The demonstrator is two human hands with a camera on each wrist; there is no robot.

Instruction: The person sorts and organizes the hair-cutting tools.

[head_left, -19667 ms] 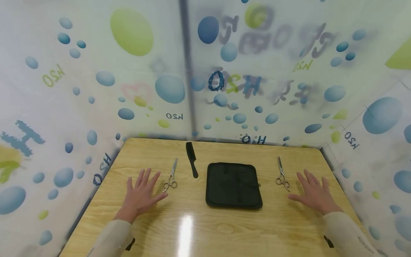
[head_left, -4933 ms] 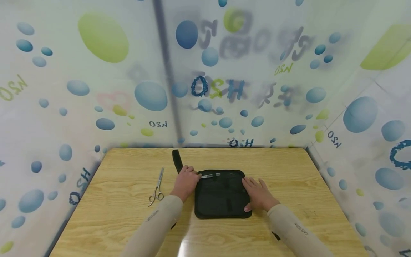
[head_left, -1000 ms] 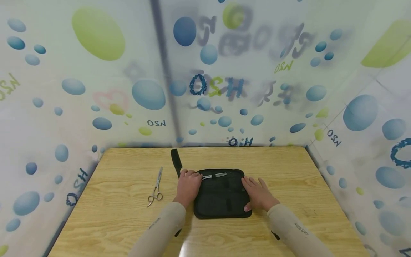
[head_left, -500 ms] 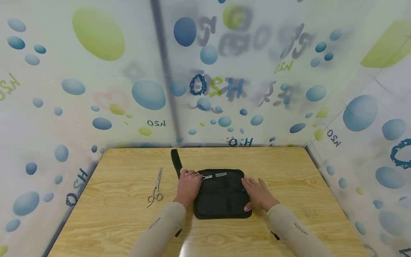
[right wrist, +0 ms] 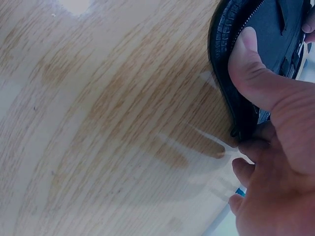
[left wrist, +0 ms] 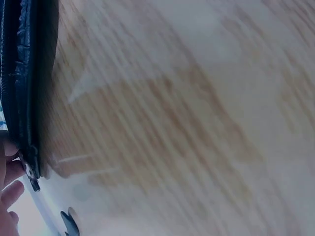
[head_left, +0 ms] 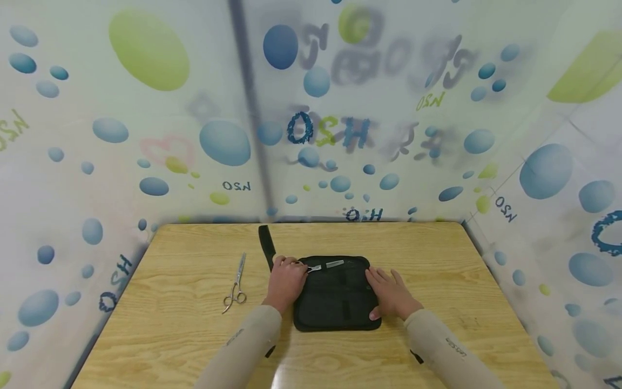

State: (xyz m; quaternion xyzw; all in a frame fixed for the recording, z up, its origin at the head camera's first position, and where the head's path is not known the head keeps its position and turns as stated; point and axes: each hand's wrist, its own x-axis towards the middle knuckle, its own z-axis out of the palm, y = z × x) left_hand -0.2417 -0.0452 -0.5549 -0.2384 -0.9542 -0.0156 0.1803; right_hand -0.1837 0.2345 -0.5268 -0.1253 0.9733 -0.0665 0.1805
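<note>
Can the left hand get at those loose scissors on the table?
Probably yes. The loose scissors lie near the left hand, with only bare tabletop between, though that hand is busy at the black case and would likely have to leave it first.

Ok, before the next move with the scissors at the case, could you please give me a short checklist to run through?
1. Case flat on the table: ok.
2. Right hand on the case: ok, thumb on top near the right edge.
3. Inner scissors under the dark band: ok, metal shows on both sides.
4. Left hand off their handles: not ok, its fingers cover them.
5. Second scissors in the case: not ok, on the table to its left.
6. Comb clear of the left hand: cannot tell, its near end is hidden.
</note>
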